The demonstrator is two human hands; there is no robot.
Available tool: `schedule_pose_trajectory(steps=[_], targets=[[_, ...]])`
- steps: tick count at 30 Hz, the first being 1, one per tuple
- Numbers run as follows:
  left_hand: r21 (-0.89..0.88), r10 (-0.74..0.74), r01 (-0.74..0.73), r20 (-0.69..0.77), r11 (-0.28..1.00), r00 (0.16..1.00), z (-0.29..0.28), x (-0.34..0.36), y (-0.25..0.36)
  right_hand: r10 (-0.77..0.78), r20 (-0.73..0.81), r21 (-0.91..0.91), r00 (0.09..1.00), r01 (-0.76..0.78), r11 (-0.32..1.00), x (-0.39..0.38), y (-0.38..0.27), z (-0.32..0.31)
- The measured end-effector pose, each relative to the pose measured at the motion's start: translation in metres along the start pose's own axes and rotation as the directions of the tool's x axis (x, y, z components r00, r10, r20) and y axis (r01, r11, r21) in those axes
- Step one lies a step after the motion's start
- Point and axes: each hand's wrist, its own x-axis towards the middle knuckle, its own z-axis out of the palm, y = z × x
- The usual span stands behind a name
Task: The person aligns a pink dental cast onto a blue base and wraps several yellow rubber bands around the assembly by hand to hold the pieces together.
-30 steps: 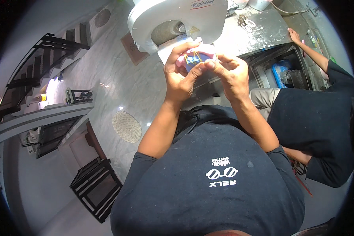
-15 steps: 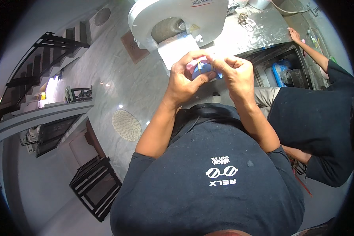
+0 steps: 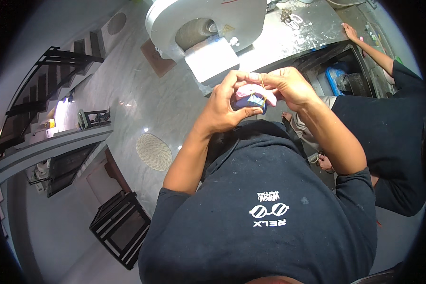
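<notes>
Small pink-and-blue bundle (image 3: 251, 98) sat between your fingertips, chest-high, above the dark shirt. Your left hand (image 3: 225, 106) cupped it, thumb underneath; your right hand (image 3: 288, 85) pinched a thin strand at its top. Wrapping looked partway done. Fingers hid most of the bundle; its kind was unclear.

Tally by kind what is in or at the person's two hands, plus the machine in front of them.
Small pink-and-blue wrapped bundle, held by left hand and right hand: 1
Thin string: 1
White round-housed machine: 1
Total: 3
</notes>
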Motion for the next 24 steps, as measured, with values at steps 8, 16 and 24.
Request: schedule_pose_trajectory(steps=[8,16,24], targets=[[-0.237,-0.021,0.027,0.026,0.971,0.999,0.010,-0.007,-0.002,-0.157,-0.009,-0.259,0.988,0.149,0.954,-0.010,-0.025,0.015],[-0.296,-0.042,0.026,-0.046,0.955,0.998,0.004,0.000,0.001,-0.111,0.009,-0.237,0.994,0.110,0.965,-0.023,-0.031,0.023],[-0.047,-0.069,0.065,-0.090,0.997,0.994,0.007,-0.001,0.004,-0.184,-0.003,-0.217,0.983,0.179,0.960,-0.031,-0.030,0.036]])
